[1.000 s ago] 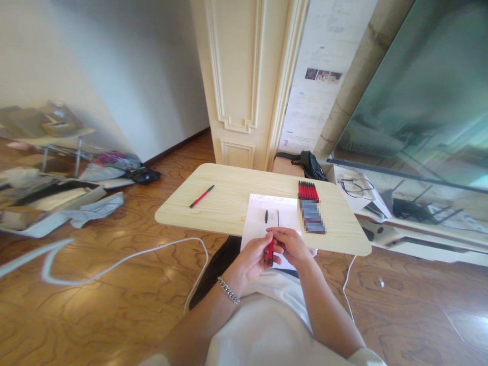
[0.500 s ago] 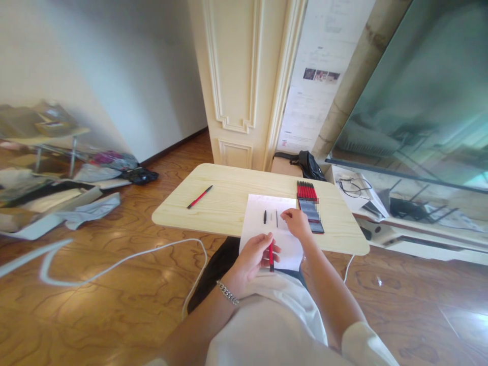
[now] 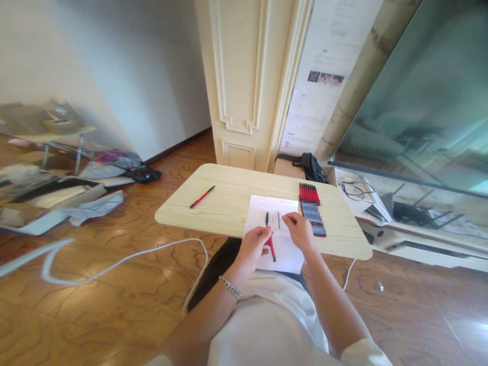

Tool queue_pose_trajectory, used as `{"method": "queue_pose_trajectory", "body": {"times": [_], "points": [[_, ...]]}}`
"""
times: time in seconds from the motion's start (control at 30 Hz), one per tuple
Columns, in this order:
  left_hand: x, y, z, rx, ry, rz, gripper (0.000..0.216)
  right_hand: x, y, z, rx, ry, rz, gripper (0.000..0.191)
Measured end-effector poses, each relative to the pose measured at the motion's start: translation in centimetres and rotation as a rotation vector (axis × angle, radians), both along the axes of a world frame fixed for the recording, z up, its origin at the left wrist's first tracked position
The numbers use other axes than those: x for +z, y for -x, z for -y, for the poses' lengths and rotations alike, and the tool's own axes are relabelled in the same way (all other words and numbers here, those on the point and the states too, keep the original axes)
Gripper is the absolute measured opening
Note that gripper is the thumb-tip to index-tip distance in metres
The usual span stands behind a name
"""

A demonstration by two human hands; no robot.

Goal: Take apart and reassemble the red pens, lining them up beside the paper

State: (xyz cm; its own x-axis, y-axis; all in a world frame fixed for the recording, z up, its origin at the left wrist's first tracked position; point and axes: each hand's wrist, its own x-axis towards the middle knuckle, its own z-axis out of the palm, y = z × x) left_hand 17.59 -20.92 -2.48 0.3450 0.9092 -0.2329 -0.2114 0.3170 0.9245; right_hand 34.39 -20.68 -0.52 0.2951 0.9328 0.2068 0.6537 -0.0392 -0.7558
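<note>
My left hand (image 3: pixel 254 244) is closed around a red pen barrel (image 3: pixel 271 247) and holds it just above the near part of a white sheet of paper (image 3: pixel 272 231). My right hand (image 3: pixel 300 229) rests over the same sheet with its fingertips pinched together; what they hold is too small to see. A small black pen part (image 3: pixel 266 218) and a thin refill (image 3: pixel 278 219) lie on the paper just beyond my hands. A box of red pens (image 3: pixel 310 201) sits to the right of the sheet.
The light wooden table (image 3: pixel 229 198) also carries a single red pen (image 3: pixel 202 196) at its left. A white cable (image 3: pixel 125 259) loops over the wooden floor on the left. A black bag (image 3: pixel 310 165) lies behind the table, with a low shelf (image 3: pixel 412 223) at right.
My right hand left the red barrel, reached out to the paper near the small parts and has drawn back a little. My left hand moved the barrel forward over the sheet.
</note>
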Motion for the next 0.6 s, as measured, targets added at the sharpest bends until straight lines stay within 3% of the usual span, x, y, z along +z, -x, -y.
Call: {"method": "queue_pose_trajectory", "body": {"times": [0.13, 0.23, 0.33, 0.47, 0.6], "points": [[0.0, -1.0, -0.3, 0.105, -0.05, 0.009, 0.043, -0.4, 2.8, 3.7, 0.247, 0.011, -0.28, 0.023], [0.3, -1.5, -0.2, 0.108, -0.08, 0.034, 0.042, -0.8, 3.6, 4.8, 0.214, 0.011, -0.346, 0.024], [0.6, -1.5, -0.1, 0.084, -0.1, 0.023, 0.041, -1.0, 2.2, 4.1, 0.148, 0.008, -0.339, 0.027], [0.5, -1.2, -0.2, 0.071, -0.098, 0.025, 0.041, -0.7, -1.0, 1.6, -0.078, 0.059, -0.073, 0.027], [-0.2, -0.8, 0.0, 0.066, -0.101, -0.002, 0.038, -0.7, -2.5, -0.4, -0.14, 0.195, 0.247, 0.024]]}}
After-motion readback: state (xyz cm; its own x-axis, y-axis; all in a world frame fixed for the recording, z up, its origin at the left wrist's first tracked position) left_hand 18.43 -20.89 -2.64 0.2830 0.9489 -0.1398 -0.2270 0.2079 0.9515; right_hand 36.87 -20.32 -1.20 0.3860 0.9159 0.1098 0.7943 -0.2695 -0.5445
